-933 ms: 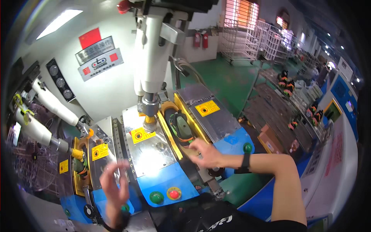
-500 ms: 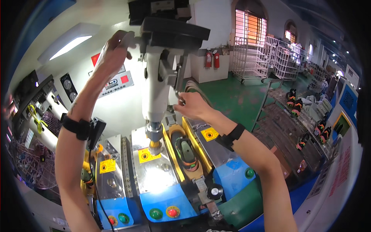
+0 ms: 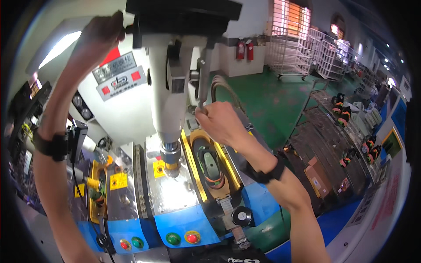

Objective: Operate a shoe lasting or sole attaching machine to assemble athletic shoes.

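Observation:
A pale machine column [image 3: 169, 96] stands before me, capped by a black head [image 3: 184, 19]. At the upper left my left hand [image 3: 98, 37] is closed at the side of that head, round the end of a short dark knob [image 3: 128, 29]; the fingers mostly hide it. My right hand [image 3: 221, 122] wraps the lower end of a metal lever [image 3: 202, 81] on the column's right side. Beneath it, a dark green and orange shoe [image 3: 210, 166] lies in a yellow-walled slot [image 3: 191, 168] of the machine.
Blue panels carry green [image 3: 173, 238] and red [image 3: 192, 237] push buttons. Another shoe [image 3: 100, 193] sits in a slot at left. On the right stand a rack [image 3: 313, 131] with several shoes and a cardboard box [image 3: 318, 177]. White wire trolleys [image 3: 289, 52] and fire extinguishers [image 3: 250, 50] are farther back.
The view has shifted, and the machine's head appears larger and higher. My left hand stays at the head's side, now farther up and left. My right hand has closed round the lever's lower end.

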`<state>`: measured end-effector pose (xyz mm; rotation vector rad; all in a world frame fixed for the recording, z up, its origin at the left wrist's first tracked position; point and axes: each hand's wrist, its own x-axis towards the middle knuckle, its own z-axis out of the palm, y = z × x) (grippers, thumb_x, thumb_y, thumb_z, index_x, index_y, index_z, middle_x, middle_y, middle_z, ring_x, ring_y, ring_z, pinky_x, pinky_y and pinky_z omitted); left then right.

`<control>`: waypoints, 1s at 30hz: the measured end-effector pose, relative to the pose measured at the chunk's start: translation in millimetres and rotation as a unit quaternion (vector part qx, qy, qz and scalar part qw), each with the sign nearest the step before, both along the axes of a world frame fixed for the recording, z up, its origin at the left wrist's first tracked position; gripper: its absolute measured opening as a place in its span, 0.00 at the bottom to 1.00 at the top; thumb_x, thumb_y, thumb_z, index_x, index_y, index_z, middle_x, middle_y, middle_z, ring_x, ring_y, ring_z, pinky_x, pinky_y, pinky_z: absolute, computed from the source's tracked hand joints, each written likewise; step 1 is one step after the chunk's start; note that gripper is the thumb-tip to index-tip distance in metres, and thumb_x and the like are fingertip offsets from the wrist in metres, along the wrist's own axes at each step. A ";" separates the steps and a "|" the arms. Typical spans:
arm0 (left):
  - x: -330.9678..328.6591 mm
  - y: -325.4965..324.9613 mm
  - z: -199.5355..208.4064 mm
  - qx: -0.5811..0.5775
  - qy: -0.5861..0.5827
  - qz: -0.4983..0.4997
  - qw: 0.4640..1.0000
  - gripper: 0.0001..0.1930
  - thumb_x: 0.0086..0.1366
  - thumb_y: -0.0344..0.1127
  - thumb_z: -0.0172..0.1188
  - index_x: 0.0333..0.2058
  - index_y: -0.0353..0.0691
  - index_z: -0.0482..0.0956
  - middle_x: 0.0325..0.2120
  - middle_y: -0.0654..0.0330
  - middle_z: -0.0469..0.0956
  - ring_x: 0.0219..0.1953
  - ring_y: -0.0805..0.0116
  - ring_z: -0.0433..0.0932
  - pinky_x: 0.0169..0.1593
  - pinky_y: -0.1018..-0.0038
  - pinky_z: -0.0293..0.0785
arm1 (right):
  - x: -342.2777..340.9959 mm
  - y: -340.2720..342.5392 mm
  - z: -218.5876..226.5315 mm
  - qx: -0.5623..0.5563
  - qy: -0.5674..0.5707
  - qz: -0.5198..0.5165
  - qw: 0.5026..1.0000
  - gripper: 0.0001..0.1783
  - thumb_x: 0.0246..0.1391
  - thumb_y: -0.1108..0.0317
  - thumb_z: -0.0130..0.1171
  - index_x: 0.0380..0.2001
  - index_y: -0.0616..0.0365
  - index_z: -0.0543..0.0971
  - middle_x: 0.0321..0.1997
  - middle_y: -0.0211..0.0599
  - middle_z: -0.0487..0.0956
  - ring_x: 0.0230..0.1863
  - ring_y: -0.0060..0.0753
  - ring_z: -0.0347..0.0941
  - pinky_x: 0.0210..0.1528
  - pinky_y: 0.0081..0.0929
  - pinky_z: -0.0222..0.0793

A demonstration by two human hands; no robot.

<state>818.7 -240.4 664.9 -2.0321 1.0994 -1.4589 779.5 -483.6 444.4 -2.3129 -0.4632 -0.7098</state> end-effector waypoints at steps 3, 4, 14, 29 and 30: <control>-21.7 -21.3 2.3 -0.266 0.274 0.134 0.914 0.09 0.54 0.31 0.63 0.33 0.33 0.76 0.27 0.51 0.77 0.29 0.54 0.77 0.32 0.63 0.70 | -9.2 -5.0 -1.5 0.033 0.039 0.008 0.999 0.18 0.52 0.60 0.51 0.21 0.66 0.79 0.24 0.61 0.76 0.32 0.65 0.74 0.41 0.52 0.70; -30.0 -28.8 0.2 -0.283 0.317 0.123 0.897 0.11 0.57 0.35 0.59 0.36 0.34 0.76 0.31 0.50 0.77 0.32 0.55 0.77 0.35 0.64 0.71 | -10.8 -6.2 -0.4 0.019 -0.008 0.015 1.000 0.17 0.52 0.61 0.51 0.22 0.65 0.79 0.24 0.61 0.75 0.31 0.65 0.74 0.40 0.51 0.71; -179.1 99.8 -133.8 -0.421 0.318 -0.060 0.847 0.10 0.64 0.32 0.57 0.39 0.31 0.75 0.30 0.56 0.79 0.28 0.71 0.76 0.34 0.77 0.72 | -102.5 64.6 -19.0 0.052 -0.121 0.041 0.990 0.18 0.53 0.69 0.58 0.46 0.66 0.72 0.48 0.52 0.73 0.50 0.48 0.70 0.53 0.38 0.64; -582.0 76.0 -464.6 -0.875 0.339 0.228 0.260 0.07 0.64 0.29 0.57 0.40 0.33 0.77 0.30 0.58 0.81 0.33 0.74 0.79 0.39 0.76 0.75 | -273.7 286.9 -227.5 -0.201 0.076 0.207 0.954 0.24 0.52 0.64 0.60 0.51 0.63 0.71 0.63 0.56 0.65 0.65 0.58 0.59 0.66 0.57 0.50; -595.6 69.7 -471.3 -0.884 0.315 0.253 0.235 0.08 0.64 0.29 0.57 0.41 0.32 0.76 0.31 0.58 0.81 0.34 0.74 0.79 0.40 0.76 0.75 | -298.1 292.3 -229.6 -0.133 0.137 0.336 0.922 0.22 0.52 0.66 0.60 0.50 0.63 0.72 0.62 0.56 0.66 0.64 0.59 0.61 0.64 0.52 0.54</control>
